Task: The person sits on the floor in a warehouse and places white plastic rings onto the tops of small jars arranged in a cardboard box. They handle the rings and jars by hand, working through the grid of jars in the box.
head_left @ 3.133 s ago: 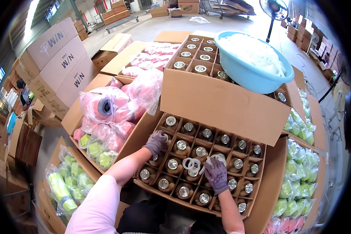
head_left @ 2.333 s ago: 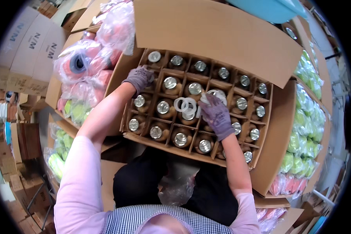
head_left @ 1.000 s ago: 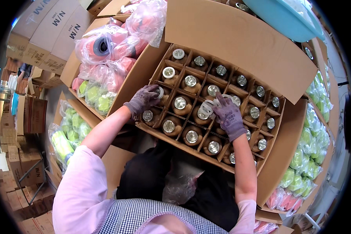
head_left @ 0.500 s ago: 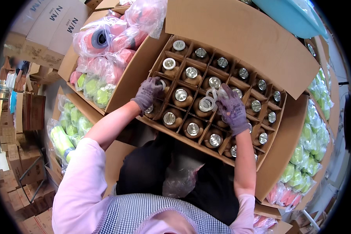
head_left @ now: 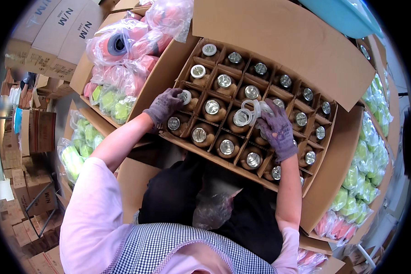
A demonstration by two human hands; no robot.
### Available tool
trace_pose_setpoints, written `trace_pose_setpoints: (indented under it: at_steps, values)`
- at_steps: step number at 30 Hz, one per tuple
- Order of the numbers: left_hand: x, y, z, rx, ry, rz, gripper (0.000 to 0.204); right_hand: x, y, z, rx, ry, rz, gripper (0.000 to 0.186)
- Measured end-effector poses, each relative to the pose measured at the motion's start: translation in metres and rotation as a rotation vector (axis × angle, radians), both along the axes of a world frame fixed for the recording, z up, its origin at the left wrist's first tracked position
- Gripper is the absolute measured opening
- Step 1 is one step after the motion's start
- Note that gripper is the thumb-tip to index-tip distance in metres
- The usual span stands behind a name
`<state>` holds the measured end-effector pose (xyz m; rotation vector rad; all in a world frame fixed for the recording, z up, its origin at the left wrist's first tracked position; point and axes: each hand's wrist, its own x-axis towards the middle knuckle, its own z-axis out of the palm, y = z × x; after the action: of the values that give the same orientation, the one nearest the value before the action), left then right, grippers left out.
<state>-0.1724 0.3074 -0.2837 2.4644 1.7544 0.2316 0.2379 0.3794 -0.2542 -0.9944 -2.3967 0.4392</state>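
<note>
A cardboard carton (head_left: 205, 153) holds silver-mouthed bottles (head_left: 212, 107) in a divided grid. My left hand (head_left: 165, 106), in a grey glove, has its fingers curled on a white ring (head_left: 184, 97) at the mouth of a bottle on the left edge. The two bottles behind it carry white rings (head_left: 197, 71) too. My right hand (head_left: 277, 133), also gloved, grips a loose bunch of white rings (head_left: 254, 109) over the middle bottles; some hang out past the fingers.
Bagged pink and green items fill boxes at left (head_left: 116, 68) and right (head_left: 351, 178). A blue basin (head_left: 351, 16) sits behind the raised flap (head_left: 278, 41). Stacked cartons (head_left: 64, 32) stand back left, where another person (head_left: 26, 80) is partly visible. My knees are below the carton.
The view has tipped down. A white ring appeared on the second left-edge bottle, and my left hand moved down to the bottle nearer me. My right hand still holds rings.
</note>
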Motion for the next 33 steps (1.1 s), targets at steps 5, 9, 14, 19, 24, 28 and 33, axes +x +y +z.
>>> trace_pose_setpoints:
  at_steps: [5, 9, 14, 19, 24, 28, 33]
  values:
    - [0.026, 0.033, 0.021, -0.276, -0.043, 0.176, 0.026, 0.003, 0.001, -0.004, 0.055, 0.063, -0.041, 0.023]
    - [-0.006, 0.027, -0.003, -0.233, -0.383, 0.117, 0.034, -0.006, 0.001, 0.006, 0.055, 0.189, -0.019, 0.024]
    - [0.111, 0.058, 0.077, -0.111, 0.011, -0.019, 0.040, 0.004, 0.005, -0.004, -0.092, 0.322, -0.046, 0.027]
    - [0.182, 0.040, 0.086, 0.150, -0.658, -0.217, 0.036, -0.029, -0.007, 0.008, -0.189, 0.427, 0.078, 0.031]
    - [0.199, 0.031, 0.068, -0.068, -0.948, 0.043, 0.029, -0.034, -0.020, 0.025, -0.138, 0.408, 0.015, 0.034]
    - [0.181, 0.017, 0.077, 0.010, -0.866, 0.129, 0.029, -0.040, -0.032, 0.021, -0.450, 0.630, 0.050, 0.026]
    - [0.073, -0.017, 0.065, 0.103, -0.514, 0.245, 0.018, -0.011, -0.033, 0.012, -0.542, 0.611, -0.102, 0.024]
